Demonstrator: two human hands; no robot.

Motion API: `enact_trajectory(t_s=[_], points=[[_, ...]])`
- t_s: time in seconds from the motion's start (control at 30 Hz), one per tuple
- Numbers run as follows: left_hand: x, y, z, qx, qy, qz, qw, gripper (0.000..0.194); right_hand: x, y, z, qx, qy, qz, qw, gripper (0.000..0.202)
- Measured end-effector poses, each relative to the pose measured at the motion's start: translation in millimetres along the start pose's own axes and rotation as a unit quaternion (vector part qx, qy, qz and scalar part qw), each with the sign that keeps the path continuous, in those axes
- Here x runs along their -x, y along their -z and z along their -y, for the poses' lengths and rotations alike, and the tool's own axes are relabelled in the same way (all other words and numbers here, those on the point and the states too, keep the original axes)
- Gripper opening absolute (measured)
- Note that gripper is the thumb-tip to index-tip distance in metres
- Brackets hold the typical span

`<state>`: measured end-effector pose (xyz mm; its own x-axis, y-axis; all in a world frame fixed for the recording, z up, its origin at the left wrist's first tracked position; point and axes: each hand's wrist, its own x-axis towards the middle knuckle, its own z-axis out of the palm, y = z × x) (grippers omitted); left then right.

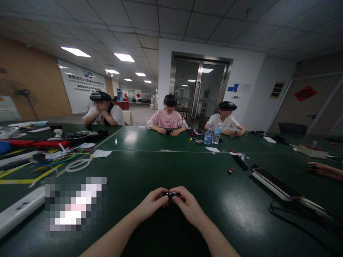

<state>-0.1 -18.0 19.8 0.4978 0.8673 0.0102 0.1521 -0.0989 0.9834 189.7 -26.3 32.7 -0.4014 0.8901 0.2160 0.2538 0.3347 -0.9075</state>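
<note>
Both hands meet just above the near part of the green table [139, 167]. Between their fingertips is a small dark object [170, 195] with a glossy surface; what it is I cannot make out. My left hand [153, 203] has its thumb and fingers closed on the left end of this object. On the other end, my right hand [188, 205] grips with thumb and fingers in the same way. The object's underside is hidden by the fingers.
Cables and a white coil [78, 165] lie left, beside a white power strip [23, 210]. A phone [277, 184] rests on a white box at right. Two bottles [208, 135] stand farther back. Three people sit opposite; another person's hand [324, 170] is at far right.
</note>
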Motion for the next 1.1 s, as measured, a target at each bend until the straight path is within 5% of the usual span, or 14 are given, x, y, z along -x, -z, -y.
enact_trajectory(t_s=[0.3, 1.1], points=[[1, 0.2, 1, 0.013, -0.005, -0.009, 1.000, 0.039, 1, -1, 0, -0.003, -0.053, -0.010, 0.999, 0.040], [4, -3.5, -9, 0.004, 0.014, -0.019, 1.000, 0.039, -2, -3, -8, -0.047, -0.068, -0.006, 0.997, 0.025]])
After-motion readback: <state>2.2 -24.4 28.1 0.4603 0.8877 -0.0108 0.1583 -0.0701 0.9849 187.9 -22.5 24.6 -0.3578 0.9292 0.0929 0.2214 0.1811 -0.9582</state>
